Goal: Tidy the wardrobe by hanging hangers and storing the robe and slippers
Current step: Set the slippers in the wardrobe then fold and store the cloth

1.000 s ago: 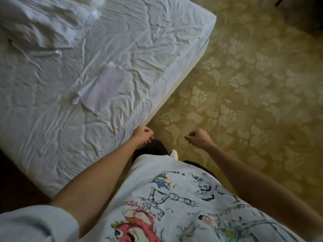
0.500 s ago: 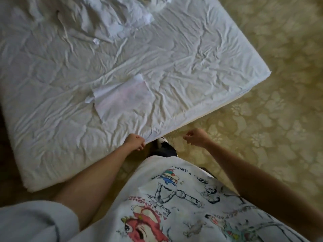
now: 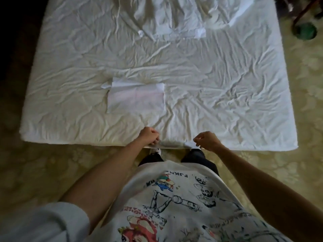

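Head view, looking down. Person stands at the near edge of a bed (image 3: pixel 262 109), on patterned yellowish carpet (image 3: pixel 35 172).

Left hand (image 3: pixel 150 137): fingers curled, gripping white cloth at the near bed edge. Right hand (image 3: pixel 206 141): fingers and thumb pinching a small fold of white cloth at the same edge. Cannot tell whether the cloth is the bed sheet or part of a garment; white on white.

Task things: a rumpled white garment, likely the robe (image 3: pixel 178 16), lies spread at the far end of the bed, well apart from both hands. A flat white packet (image 3: pixel 136 98), rectangular, thin, with a faint pink tint showing through, lies near the middle-left of the bed; possibly packed slippers, not certain. No hangers or wardrobe in view.

Progress, as judged: early. Robe not stored, packet not stored, nothing hung that can be seen.

Materials: sheet soft cotton, heavily creased, matte. Mattress edge rounded, padded. Carpet flat with a floral damask pattern. Green round object (image 3: pixel 305 32) on the floor far right, by dark reddish legs; unidentified.
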The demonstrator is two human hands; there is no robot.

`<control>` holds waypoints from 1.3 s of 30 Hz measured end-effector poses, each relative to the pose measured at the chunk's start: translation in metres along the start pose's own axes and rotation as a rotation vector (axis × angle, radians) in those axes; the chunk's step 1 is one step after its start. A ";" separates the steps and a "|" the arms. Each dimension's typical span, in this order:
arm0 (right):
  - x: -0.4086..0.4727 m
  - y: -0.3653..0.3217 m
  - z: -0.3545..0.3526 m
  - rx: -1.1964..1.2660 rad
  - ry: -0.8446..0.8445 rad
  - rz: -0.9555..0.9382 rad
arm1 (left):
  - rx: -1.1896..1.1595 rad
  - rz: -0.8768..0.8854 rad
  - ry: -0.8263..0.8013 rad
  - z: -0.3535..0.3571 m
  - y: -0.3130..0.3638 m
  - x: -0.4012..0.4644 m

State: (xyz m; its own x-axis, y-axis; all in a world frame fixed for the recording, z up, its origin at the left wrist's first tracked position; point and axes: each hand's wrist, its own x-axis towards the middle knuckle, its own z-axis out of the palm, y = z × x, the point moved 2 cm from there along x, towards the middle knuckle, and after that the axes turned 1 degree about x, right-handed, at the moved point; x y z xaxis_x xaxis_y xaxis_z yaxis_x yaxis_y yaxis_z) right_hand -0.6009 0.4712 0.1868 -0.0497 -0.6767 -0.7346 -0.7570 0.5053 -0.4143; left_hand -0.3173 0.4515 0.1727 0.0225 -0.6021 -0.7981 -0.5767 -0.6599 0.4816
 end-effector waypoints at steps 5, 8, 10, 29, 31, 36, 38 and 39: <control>0.037 -0.025 -0.035 -0.145 -0.138 -0.136 | -0.106 -0.066 0.122 0.015 0.021 0.009; 0.071 -0.044 -0.041 -0.190 -0.187 -0.199 | -0.100 -0.095 0.198 0.018 0.026 0.025; 0.096 -0.062 -0.039 -0.224 -0.206 -0.270 | -0.084 -0.108 0.248 0.013 0.025 0.042; 0.324 -0.126 0.126 -0.694 0.135 -0.731 | 0.768 -0.089 0.601 -0.123 -0.120 0.270; 0.333 -0.124 0.129 -0.617 0.253 -0.787 | 0.755 0.016 0.684 -0.135 -0.132 0.281; 0.337 -0.153 0.087 -0.194 0.456 -0.641 | 0.455 0.166 0.827 -0.175 -0.096 0.285; 0.330 -0.172 0.050 -0.022 0.502 -0.593 | 0.333 0.190 0.831 -0.193 -0.060 0.274; 0.324 -0.183 0.027 0.037 0.530 -0.603 | 0.301 0.216 0.834 -0.204 -0.037 0.266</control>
State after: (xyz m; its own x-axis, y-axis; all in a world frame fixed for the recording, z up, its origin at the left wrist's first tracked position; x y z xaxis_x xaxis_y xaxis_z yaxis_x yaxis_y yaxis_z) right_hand -0.4612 0.1739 0.0101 0.0512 -0.9983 -0.0293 -0.7306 -0.0175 -0.6826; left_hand -0.1237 0.2240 0.0162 0.4046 -0.9059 -0.1249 -0.8230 -0.4202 0.3823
